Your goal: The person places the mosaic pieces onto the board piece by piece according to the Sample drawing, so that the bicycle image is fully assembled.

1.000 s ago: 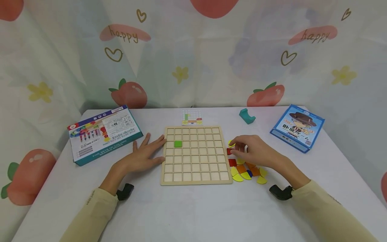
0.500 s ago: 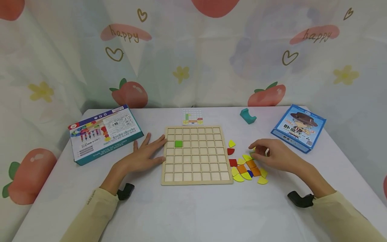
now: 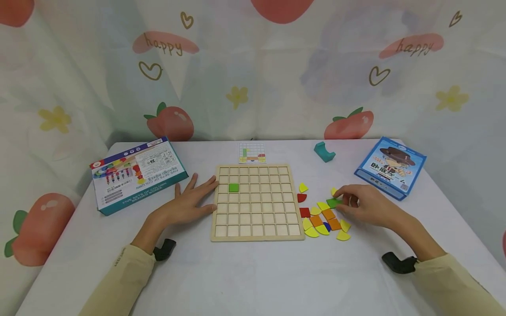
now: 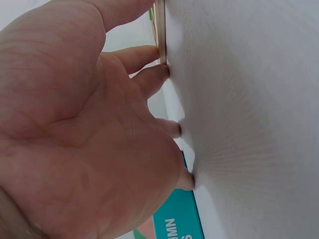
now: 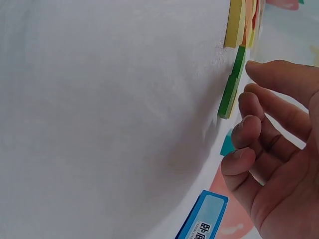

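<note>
The wooden grid board (image 3: 257,241) lies flat in the head view, with one green square tile (image 3: 233,188) in a cell near its upper left. Spread fingers of my left hand (image 3: 186,205) rest at the board's left edge, thumb and fingertips right at the frame. To the right of the board, my right hand (image 3: 365,204) hovers over green tiles (image 3: 333,203), thumb and index tips apart and close beside them. In the right wrist view, two green tiles (image 5: 232,87) overlap, and the other fingers curl loosely with nothing between them.
Loose tiles lie right of the board: a red square (image 3: 305,213), a red quarter-circle (image 3: 302,198), orange squares (image 3: 328,214) and several yellow pieces (image 3: 311,232). Behind stand a pattern card (image 3: 252,153), a teal holder (image 3: 324,152), a blue box (image 3: 391,166) and a larger box (image 3: 138,175).
My right hand has moved from the red quarter-circle beside the board rightward to the green tiles, uncovering the red and yellow pieces. My left hand has stayed in place.
</note>
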A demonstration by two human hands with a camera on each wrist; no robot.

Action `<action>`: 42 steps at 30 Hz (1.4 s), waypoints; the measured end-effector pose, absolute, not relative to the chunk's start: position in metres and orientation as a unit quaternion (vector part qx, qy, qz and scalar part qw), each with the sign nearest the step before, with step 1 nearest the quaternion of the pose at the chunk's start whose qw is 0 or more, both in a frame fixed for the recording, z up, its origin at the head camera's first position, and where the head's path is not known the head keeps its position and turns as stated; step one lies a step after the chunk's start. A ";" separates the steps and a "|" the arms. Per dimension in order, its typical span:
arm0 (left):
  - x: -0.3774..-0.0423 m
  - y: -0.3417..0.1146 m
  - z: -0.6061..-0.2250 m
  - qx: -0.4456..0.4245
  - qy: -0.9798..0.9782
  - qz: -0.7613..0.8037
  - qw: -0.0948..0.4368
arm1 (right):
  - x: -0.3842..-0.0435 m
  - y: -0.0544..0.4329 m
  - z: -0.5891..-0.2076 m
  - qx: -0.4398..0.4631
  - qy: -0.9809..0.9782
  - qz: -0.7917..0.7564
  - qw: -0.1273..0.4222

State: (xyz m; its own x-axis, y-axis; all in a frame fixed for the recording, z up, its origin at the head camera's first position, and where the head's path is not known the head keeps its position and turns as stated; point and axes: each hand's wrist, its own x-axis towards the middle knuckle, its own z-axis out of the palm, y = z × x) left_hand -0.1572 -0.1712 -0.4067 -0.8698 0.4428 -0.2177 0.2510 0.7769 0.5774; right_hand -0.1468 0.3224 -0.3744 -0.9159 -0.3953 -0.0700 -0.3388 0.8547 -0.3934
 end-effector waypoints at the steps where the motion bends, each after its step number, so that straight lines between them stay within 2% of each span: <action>1: -0.157 -0.171 -0.407 0.187 0.926 0.277 0.173 | -0.147 0.323 -0.374 -0.190 0.961 -0.189 0.074; 42: -0.157 -0.171 -0.408 0.193 0.927 0.278 0.165 | -0.153 0.329 -0.378 -0.189 0.957 -0.186 0.117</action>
State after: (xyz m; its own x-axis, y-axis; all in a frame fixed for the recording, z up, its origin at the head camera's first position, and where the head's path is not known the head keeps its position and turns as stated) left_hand -0.1572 -0.1713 -0.4080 -0.8713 0.4487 -0.1990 0.2653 0.7716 0.5782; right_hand -0.1531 0.3295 -0.3783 -0.9007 -0.4061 -0.1543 -0.3189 0.8593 -0.3999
